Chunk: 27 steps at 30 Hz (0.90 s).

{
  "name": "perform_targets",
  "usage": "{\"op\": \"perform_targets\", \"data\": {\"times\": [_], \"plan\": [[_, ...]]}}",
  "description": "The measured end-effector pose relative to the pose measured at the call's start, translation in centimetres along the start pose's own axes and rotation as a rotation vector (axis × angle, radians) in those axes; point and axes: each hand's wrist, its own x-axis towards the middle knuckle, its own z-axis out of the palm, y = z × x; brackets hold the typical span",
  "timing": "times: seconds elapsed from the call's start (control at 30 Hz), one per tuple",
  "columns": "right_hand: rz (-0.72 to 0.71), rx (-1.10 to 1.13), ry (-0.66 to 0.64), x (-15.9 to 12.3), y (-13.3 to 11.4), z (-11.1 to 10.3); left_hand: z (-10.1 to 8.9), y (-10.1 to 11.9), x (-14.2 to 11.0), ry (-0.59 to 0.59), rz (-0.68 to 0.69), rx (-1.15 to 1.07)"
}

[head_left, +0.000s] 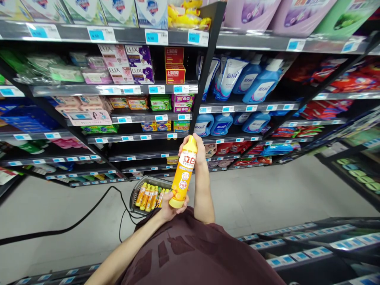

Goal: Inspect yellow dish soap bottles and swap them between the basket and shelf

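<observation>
A yellow dish soap bottle [183, 170] with red lettering and a yellow cap is held up in front of my body, its cap end tilted away toward the shelves. My left hand [168, 206] is closed around the base of the bottle. Around the cap end wraps my right hand [199, 149], its fingers partly hidden behind the bottle. Below and to the left, a dark grey shopping basket [132, 198] on the floor contains several similar yellow bottles [147, 196]; the held bottle and my left hand cover its right side.
Black shelves [115, 88] ahead carry boxed soaps [117, 63] and blue detergent bottles [263, 85]. A black cable [89, 215] runs over the grey floor [252, 194] from the left toward the basket. More shelving [311, 241] stands close behind me at the lower right.
</observation>
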Motion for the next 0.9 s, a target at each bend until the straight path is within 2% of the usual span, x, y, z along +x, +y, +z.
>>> {"op": "perform_targets", "data": {"times": [0.3, 0.4, 0.6, 0.9], "plan": [[0.02, 0.06, -0.002, 0.0, -0.2, 0.6, 0.3, 0.0, 0.0, -0.058, 0.003, -0.046], [0.001, 0.058, 0.008, 0.1, 0.0, 0.6, 0.1, 0.0, -0.1, -0.034, -0.004, -0.045], [0.056, 0.007, 0.133, -0.1, 0.0, 0.9, -0.2, -0.1, -0.2, 0.013, -0.013, -0.064], [0.071, 0.028, 0.12, 0.1, 0.1, 0.9, 0.3, 0.3, -0.3, 0.029, -0.028, -0.039]]}}
